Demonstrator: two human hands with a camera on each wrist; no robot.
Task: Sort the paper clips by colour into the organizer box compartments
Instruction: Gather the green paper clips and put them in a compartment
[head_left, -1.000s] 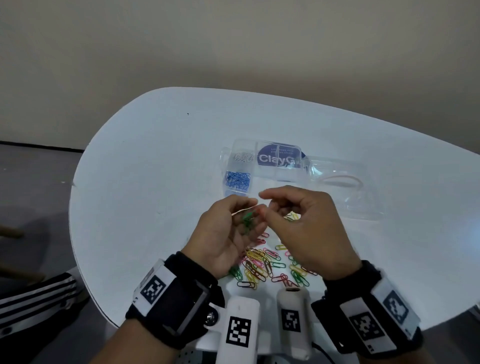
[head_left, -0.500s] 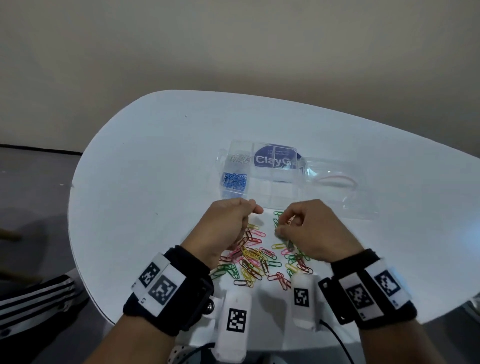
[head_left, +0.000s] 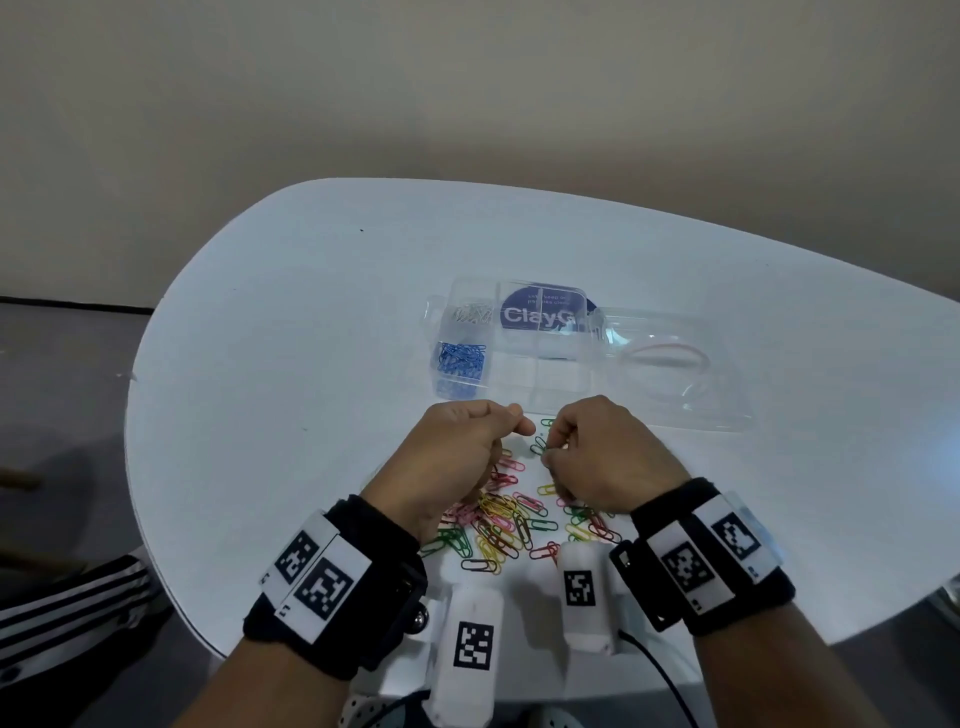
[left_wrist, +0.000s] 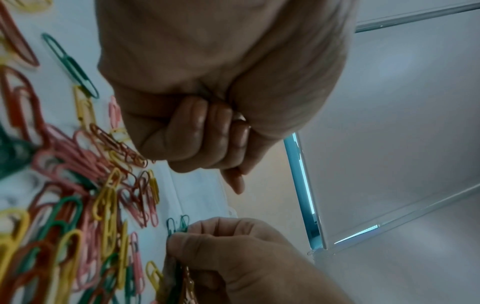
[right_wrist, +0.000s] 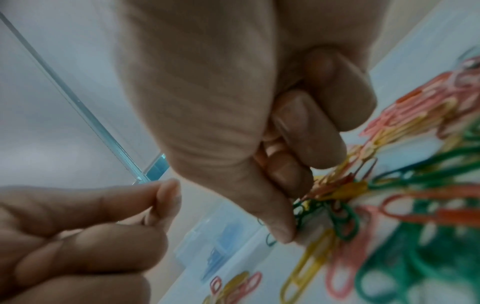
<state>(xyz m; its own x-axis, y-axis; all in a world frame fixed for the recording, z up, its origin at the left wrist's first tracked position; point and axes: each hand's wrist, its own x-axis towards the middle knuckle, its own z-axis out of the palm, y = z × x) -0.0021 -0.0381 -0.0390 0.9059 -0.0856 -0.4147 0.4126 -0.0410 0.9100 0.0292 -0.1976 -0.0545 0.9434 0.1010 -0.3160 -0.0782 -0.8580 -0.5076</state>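
Note:
A loose pile of green, yellow, pink and red paper clips (head_left: 506, 525) lies on the white table in front of the clear organizer box (head_left: 551, 385). Its near left compartment holds blue clips (head_left: 460, 358) and its far left one holds silver clips (head_left: 472, 313). My right hand (head_left: 551, 451) is down at the pile's far edge, where thumb and forefinger pinch green clips (head_left: 539, 446) (left_wrist: 178, 226) (right_wrist: 303, 212). Just to its left, my left hand (head_left: 515, 422) (left_wrist: 221, 144) hovers above the pile as a fist, thumb on forefinger. What it encloses is hidden.
The box's clear lid (head_left: 675, 384) lies open to the right with a thin pink loop (head_left: 667, 349) in it. A blue label (head_left: 540, 313) shows through the box. The table's rounded edge (head_left: 136, 415) curves close on the left, with floor beyond it.
A second ago both hands met above the pile with green clips in my left palm. My left hand has closed into a fist, and my right hand dropped to the table and pinched more green clips.

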